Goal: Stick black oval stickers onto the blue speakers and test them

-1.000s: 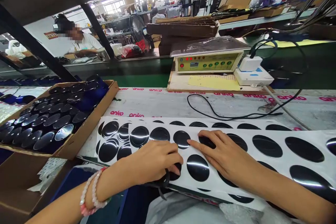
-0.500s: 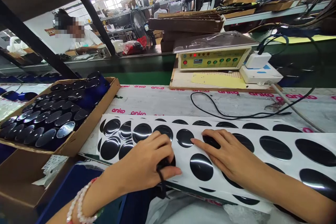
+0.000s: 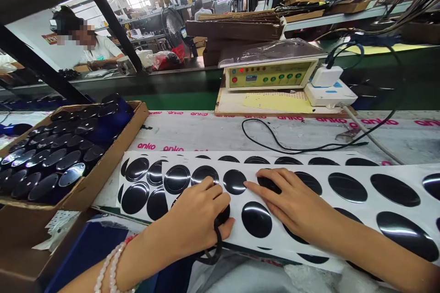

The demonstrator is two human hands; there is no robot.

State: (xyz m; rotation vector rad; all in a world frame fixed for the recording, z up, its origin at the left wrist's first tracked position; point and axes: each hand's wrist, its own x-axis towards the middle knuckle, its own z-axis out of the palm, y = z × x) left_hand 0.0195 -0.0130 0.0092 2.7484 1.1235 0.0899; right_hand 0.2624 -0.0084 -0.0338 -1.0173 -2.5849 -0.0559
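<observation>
White backing sheets (image 3: 237, 219) carrying rows of glossy black round stickers (image 3: 256, 219) lie overlapped before me. My left hand (image 3: 204, 210) is closed over the sheet's lower middle, its thumb and fingers pinching a thin black ring-shaped strip (image 3: 218, 242). Part of that strip loops below the hand past the sheet's near edge. The fingers hide the spot where it is held. My right hand (image 3: 292, 199) rests on the sheet with fingers spread, the index fingertip at the edge of one black disc. It holds nothing.
At left stands a cardboard box (image 3: 129, 137) of dark blue cylindrical pieces with shiny black tops. Behind the sheets lies a black cable (image 3: 268, 139). Farther back are a control unit (image 3: 271, 75) with buttons and a white power strip (image 3: 330, 94). A person (image 3: 103, 50) sits across.
The left hand's fingers have curled in, and the black strip now shows as a wider loop under it. The right hand keeps its place on the sheet. The whole view has shifted slightly.
</observation>
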